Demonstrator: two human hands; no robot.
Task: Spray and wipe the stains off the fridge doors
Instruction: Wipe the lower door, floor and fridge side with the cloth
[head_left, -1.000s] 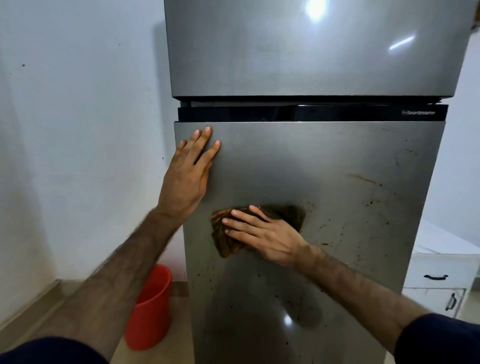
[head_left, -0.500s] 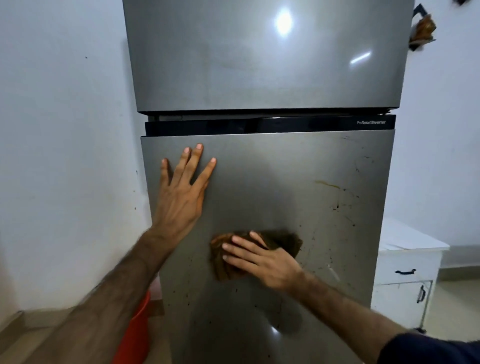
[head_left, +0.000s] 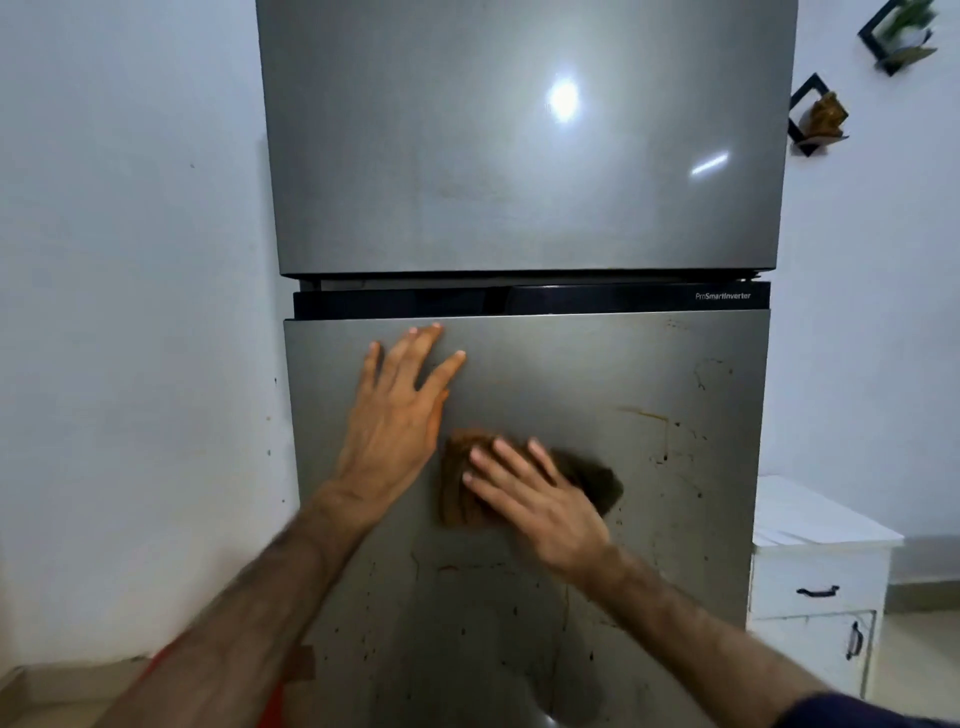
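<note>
Dark navy sleeve (head_left: 862, 714) sat at the bottom right corner of the head view, nearest the camera, bare forearm running up from it. Sliver of a red plastic bucket (head_left: 272, 701) showed low on the left, mostly hidden behind the left forearm.

Right hand (head_left: 540, 499) lay flat on a brown folded cloth (head_left: 460, 483), fingers straight and slightly spread, pressing it against the brushed grey steel lower fridge door (head_left: 649, 519). Cloth sat roughly mid-door, left of centre; its right end looked dark and blurred.

Left hand (head_left: 400, 415) was flat on the same door, just left of and above the cloth, fingers straight and fanned apart, tips near the door's top edge. It held nothing. Whether its heel touched the cloth, could not tell.

Brown streaks and dark specks (head_left: 660, 431) marked the door to the right of the cloth, with more specks scattered below both hands.

Above the lower door ran a black handle strip (head_left: 519, 301) with pale lettering at its right end. Over that, the grey steel upper fridge door (head_left: 519, 182) carried two bright light reflections.

Right of the fridge stood a white cabinet (head_left: 821, 571) with dark handles on a drawer and a door. Farther up on the white wall (head_left: 130, 260) side, right of the fridge, hung two black diamond-shaped wall shelves (head_left: 810, 114) with small ornaments, details too blurred to read.
</note>
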